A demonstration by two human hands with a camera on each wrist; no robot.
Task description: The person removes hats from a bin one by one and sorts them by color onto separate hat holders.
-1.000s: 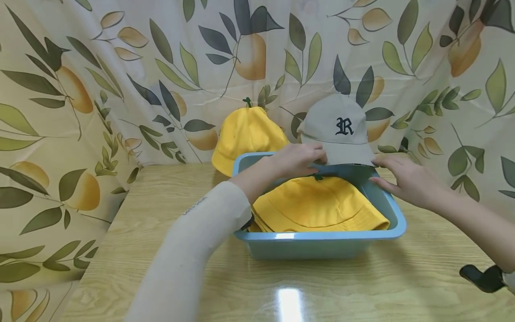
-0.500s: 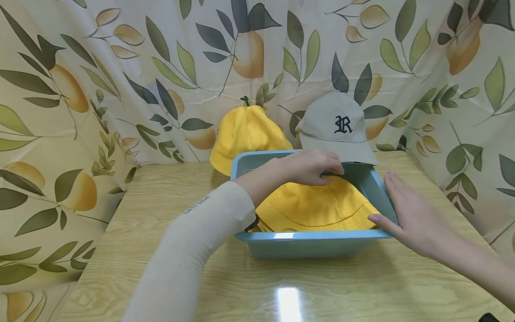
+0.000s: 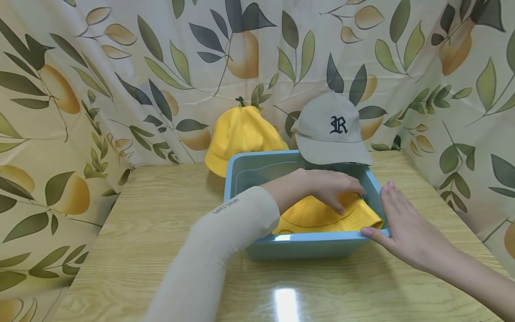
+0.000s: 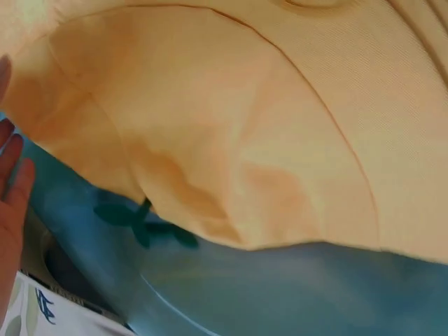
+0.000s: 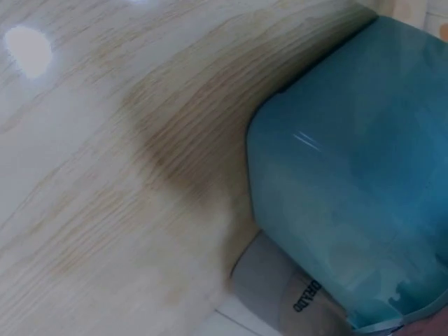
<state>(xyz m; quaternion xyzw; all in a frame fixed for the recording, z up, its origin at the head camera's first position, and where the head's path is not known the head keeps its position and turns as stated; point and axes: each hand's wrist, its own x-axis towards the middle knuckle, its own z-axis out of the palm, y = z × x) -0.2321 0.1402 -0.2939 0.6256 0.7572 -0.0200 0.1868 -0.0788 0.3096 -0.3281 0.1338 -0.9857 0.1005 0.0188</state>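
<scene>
A yellow bucket hat point(image 3: 310, 214) lies flattened in the blue plastic basin point(image 3: 301, 248). My left hand point(image 3: 330, 185) reaches over it with loosely extended fingers; its thumb is near the fabric, and I cannot tell whether it touches. In the left wrist view, the hat point(image 4: 210, 140) shows a green leafy stem point(image 4: 143, 224), and the fingertips at the left edge hold nothing. My right hand point(image 3: 410, 228) rests against the basin's right side, its fingers straight along the outside and its thumb at the front corner of the rim. Another hat edge beneath is hidden.
Behind the basin stand a second yellow hat point(image 3: 245, 134) with a green stem and a light grey cap point(image 3: 334, 129) with a dark letter R. The cap's brim overhangs the back rim. A leaf-patterned cloth point(image 3: 181, 40) backs the wooden table point(image 3: 169, 214).
My left hand has moved from the cap's brim rightward and down over the hat in the basin. My right hand has gone from beside the brim down to the basin's right front corner.
</scene>
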